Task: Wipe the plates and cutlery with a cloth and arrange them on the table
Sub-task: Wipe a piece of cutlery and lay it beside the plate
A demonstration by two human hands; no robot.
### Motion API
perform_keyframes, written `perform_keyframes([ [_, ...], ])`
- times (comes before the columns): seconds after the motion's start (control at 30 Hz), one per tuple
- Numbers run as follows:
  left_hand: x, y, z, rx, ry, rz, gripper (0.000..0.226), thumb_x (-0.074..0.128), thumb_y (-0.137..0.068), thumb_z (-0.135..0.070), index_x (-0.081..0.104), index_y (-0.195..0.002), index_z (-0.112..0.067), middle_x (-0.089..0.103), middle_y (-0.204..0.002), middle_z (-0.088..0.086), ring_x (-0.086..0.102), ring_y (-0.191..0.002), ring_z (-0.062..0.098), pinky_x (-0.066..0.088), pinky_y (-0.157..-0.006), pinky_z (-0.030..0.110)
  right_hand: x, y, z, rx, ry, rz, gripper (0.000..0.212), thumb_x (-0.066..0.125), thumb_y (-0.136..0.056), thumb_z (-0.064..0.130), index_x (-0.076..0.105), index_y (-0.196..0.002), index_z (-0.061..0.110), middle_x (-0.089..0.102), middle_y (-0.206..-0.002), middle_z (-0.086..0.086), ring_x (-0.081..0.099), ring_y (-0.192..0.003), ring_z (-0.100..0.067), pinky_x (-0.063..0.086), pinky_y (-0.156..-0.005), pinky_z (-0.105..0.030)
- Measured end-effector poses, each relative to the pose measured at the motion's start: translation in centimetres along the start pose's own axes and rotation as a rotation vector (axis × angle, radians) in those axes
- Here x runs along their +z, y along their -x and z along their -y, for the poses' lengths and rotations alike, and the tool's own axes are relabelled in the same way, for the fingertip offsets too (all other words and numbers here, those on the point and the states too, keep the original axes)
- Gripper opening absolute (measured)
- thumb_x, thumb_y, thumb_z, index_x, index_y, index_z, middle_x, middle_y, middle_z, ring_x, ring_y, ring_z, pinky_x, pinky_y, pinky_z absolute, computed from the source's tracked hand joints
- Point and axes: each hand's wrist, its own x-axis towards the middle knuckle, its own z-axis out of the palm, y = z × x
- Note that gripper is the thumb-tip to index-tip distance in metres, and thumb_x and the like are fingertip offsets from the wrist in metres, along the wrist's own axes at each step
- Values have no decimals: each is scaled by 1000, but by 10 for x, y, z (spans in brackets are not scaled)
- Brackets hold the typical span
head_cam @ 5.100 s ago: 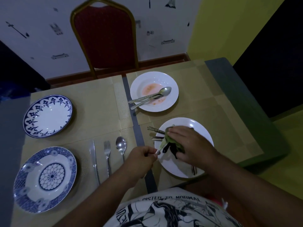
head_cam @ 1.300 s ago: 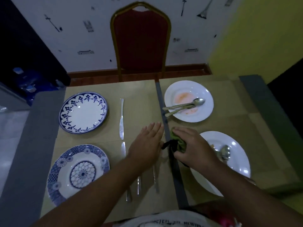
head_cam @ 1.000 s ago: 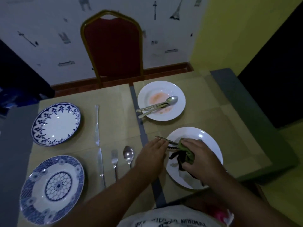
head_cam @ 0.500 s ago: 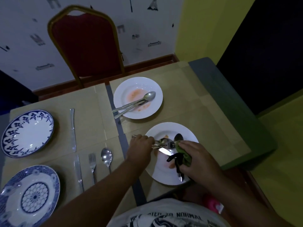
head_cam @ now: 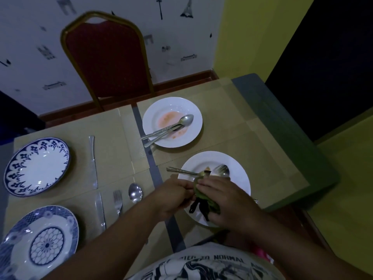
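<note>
Landmark: near white round ceramic plate (head_cam: 240,168), the one closest to the person on the right-hand mat.

Right hand (head_cam: 226,201) is over that plate's near-left part, fingers curled and bunched around a crumpled green cloth with black trim (head_cam: 203,201). Left hand (head_cam: 173,197) is at the plate's left edge, thumb and fingers pinched on something that runs into the cloth. Probably a piece of cutlery; the cloth hides it, so I can't tell which piece.

On the plate, beyond the hands: a steel spoon (head_cam: 221,171), and a steel handle (head_cam: 181,171) sticking out past the left rim.

Risks:
- That overhanging handle sits just beyond the left knuckles. Bump it and it levers off the rim or drags the spoon.
- Wiping over the plate: a slipped piece drops onto the ceramic and picks up the orange smear (head_cam: 206,168).
- The cloth's black trim dangles toward the plate and could carry residue to clean items.

Versus half a second ago: the left hand was then reaching among the cutlery on the plate; now it has pulled back to the left edge and meets the cloth. Camera has swung left, so the clean steel fork (head_cam: 118,202), clean steel spoon (head_cam: 135,193) and blue-patterned plates (head_cam: 36,165) left of the landmark show more fully.
</note>
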Motion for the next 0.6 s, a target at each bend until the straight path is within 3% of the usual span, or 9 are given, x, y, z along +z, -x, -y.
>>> perform_keyframes([
  [0.07, -1, 3, 3, 21, -6, -38, 31, 46, -97, 8, 74, -107, -3, 66, -88, 10, 56, -75, 12, 46, -65, 20, 3, -6, -5, -29, 57, 37, 69, 72, -65, 21, 58, -132, 13, 57, -136, -1, 48, -127, -17, 37, -107, -30],
  [0.27, -12, 11, 14, -52, 187, -111, 28, 45, -99, 6, 72, -101, -3, 67, -97, 16, 62, -84, 19, 56, -79, 28, -11, -13, -31, 219, 134, -80, 67, 80, -60, 17, 63, -125, 14, 62, -130, 0, 55, -122, -21, 35, -103, -27],
  [0.47, -13, 17, 10, 54, 5, -42, 25, 45, -101, -1, 68, -110, -4, 65, -83, 10, 57, -66, 10, 46, -60, 22, 3, -10, 2, -4, 84, 48, 75, 76, -66, 21, 54, -137, 13, 52, -142, 0, 45, -132, -17, 35, -110, -34],
  [0.6, -21, 20, 14, 48, 41, -80, 22, 46, -98, 2, 64, -109, 0, 61, -88, 11, 55, -70, 14, 47, -60, 23, 2, -20, -14, 129, 124, -36, 73, 82, -61, 18, 61, -130, 12, 59, -135, -2, 52, -125, -20, 39, -106, -33],
])
